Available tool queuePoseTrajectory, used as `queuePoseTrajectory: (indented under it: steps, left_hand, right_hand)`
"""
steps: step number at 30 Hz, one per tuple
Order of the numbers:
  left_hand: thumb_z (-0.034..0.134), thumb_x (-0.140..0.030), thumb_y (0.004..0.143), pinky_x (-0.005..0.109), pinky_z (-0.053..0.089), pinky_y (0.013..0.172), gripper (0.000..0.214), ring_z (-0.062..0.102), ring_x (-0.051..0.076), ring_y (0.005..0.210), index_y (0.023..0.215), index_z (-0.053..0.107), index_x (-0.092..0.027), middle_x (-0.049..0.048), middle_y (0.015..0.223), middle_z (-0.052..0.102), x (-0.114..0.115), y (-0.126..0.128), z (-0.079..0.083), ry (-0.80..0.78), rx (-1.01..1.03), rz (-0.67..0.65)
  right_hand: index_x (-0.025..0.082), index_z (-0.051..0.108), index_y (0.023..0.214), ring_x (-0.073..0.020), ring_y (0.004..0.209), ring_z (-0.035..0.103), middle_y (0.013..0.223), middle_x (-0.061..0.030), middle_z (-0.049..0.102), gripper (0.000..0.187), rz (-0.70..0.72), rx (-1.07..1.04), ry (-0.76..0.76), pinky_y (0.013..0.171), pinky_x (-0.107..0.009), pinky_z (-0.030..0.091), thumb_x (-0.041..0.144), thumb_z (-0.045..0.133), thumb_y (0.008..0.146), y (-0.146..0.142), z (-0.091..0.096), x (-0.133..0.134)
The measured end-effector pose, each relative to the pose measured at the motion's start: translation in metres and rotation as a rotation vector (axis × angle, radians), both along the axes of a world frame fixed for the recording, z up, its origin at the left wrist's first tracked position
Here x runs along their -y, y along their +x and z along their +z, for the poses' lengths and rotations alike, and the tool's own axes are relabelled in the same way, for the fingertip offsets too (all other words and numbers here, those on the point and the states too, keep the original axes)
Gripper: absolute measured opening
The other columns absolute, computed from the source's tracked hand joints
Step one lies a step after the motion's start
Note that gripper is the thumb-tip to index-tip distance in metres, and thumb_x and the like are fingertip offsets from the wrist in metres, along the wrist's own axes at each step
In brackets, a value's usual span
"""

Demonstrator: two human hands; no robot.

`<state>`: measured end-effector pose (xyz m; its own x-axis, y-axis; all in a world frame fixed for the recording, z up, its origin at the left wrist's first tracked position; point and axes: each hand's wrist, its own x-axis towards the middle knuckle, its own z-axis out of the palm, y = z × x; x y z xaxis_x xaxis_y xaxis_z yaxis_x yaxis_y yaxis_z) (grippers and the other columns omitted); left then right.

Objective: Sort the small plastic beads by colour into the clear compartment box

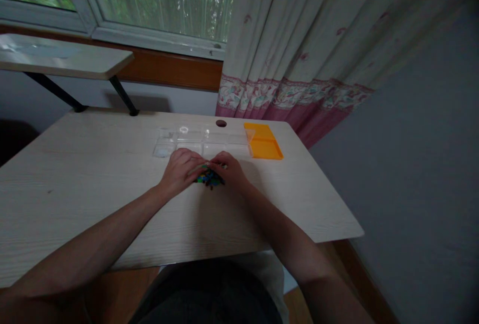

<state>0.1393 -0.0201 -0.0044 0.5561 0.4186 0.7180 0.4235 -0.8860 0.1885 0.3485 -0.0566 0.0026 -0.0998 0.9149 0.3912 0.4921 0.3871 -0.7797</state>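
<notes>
A small heap of tiny coloured pieces (pixel 210 178), mostly blue, green and dark, lies on the table in front of me. My left hand (pixel 183 167) is at the heap's left side and my right hand (pixel 228 167) at its right. Both hands have curled fingers, and their fingertips meet just above the far side of the heap. Whatever is pinched there is too small to make out. Just beyond my hands stands a clear plastic tray (pixel 215 137) divided into several compartments; my fingers hide part of its near edge.
An open yellow tray (pixel 265 149) adjoins the clear tray's right end. Behind them is a round cable hole (pixel 221 123) in the pale wooden table (pixel 112 164). A raised shelf (pixel 75 60) on black legs stands back left. A curtain (pixel 292 55) hangs at the back right.
</notes>
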Motion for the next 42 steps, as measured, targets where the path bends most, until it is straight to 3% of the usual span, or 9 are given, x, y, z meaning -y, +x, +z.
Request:
queuePoseTrajectory:
  steps: [11, 17, 24, 33, 42]
  left_hand:
    - [0.065, -0.038, 0.091, 0.039, 0.043, 0.086, 0.016, 0.059, 0.020, 0.093, 0.098, 0.075, -0.027, 0.0030, 0.093, 0.073, -0.002, -0.003, 0.001, 0.002, 0.026, 0.033]
    - [0.062, -0.037, 0.094, 0.039, 0.045, 0.086, 0.019, 0.059, 0.021, 0.091, 0.093, 0.075, -0.024, 0.0047, 0.091, 0.073, -0.008, -0.006, 0.002, -0.080, 0.075, 0.110]
    - [0.056, -0.037, 0.096, 0.039, 0.044, 0.087, 0.025, 0.059, 0.022, 0.090, 0.087, 0.072, -0.019, 0.0061, 0.089, 0.072, -0.018, -0.011, 0.002, -0.150, 0.101, 0.217]
    - [0.058, -0.045, 0.094, 0.043, 0.042, 0.090, 0.031, 0.057, 0.024, 0.093, 0.085, 0.075, -0.021, 0.0046, 0.088, 0.072, -0.036, -0.031, 0.002, -0.149, 0.108, 0.411]
    - [0.062, -0.043, 0.089, 0.045, 0.040, 0.094, 0.027, 0.055, 0.026, 0.099, 0.086, 0.076, -0.020, 0.0064, 0.095, 0.070, -0.045, -0.035, -0.008, -0.211, 0.079, 0.469]
  right_hand:
    - [0.021, 0.075, 0.080, -0.0154, 0.080, 0.059, 0.078, -0.0018, 0.066, 0.022, 0.043, 0.082, 0.064, 0.080, -0.031, 0.046, 0.036, 0.063, 0.092, 0.006, 0.001, -0.001]
    - [0.020, 0.078, 0.088, -0.0173, 0.084, 0.060, 0.085, -0.0048, 0.070, 0.007, 0.159, 0.422, 0.136, 0.085, -0.033, 0.042, 0.024, 0.073, 0.085, 0.027, 0.008, -0.005]
    - [0.022, 0.078, 0.097, -0.0211, 0.094, 0.058, 0.095, -0.0069, 0.070, 0.016, 0.201, 0.725, 0.153, 0.086, -0.034, 0.039, 0.025, 0.076, 0.082, 0.026, 0.008, 0.001]
    - [0.022, 0.077, 0.095, -0.0218, 0.096, 0.054, 0.094, -0.0070, 0.068, 0.012, 0.195, 0.827, 0.144, 0.084, -0.034, 0.035, 0.028, 0.073, 0.085, 0.022, 0.010, 0.004]
    - [0.019, 0.074, 0.093, -0.0220, 0.095, 0.053, 0.093, -0.0069, 0.068, 0.012, 0.193, 0.811, 0.130, 0.081, -0.033, 0.034, 0.024, 0.071, 0.083, 0.017, 0.018, 0.006]
